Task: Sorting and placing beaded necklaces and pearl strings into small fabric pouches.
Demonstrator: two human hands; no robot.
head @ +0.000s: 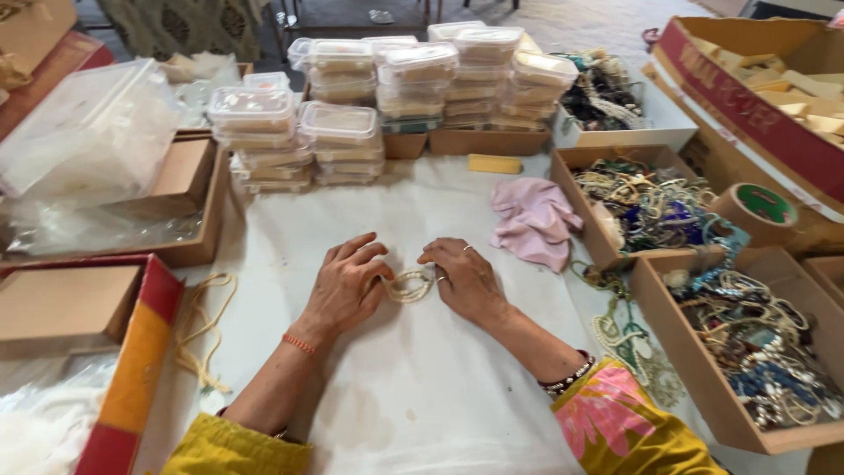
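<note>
Both hands sat mid-surface on the white sheet (422, 387). Left hand (347, 286) and right hand (464, 280) each pinched one side of a coiled cream bead necklace (410, 285) lying between them, fingers curled partly closed. Pink cloth (534, 220) lay toward the right edge; stacked clear lidded boxes (352, 132) lined the far edge; cardboard trays of tangled jewellery (756, 343) at the right edge.

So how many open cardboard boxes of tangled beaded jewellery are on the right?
2: one behind the right hand, one nearer at the edge. A white tray farther back holds more; others may be hidden.
</note>
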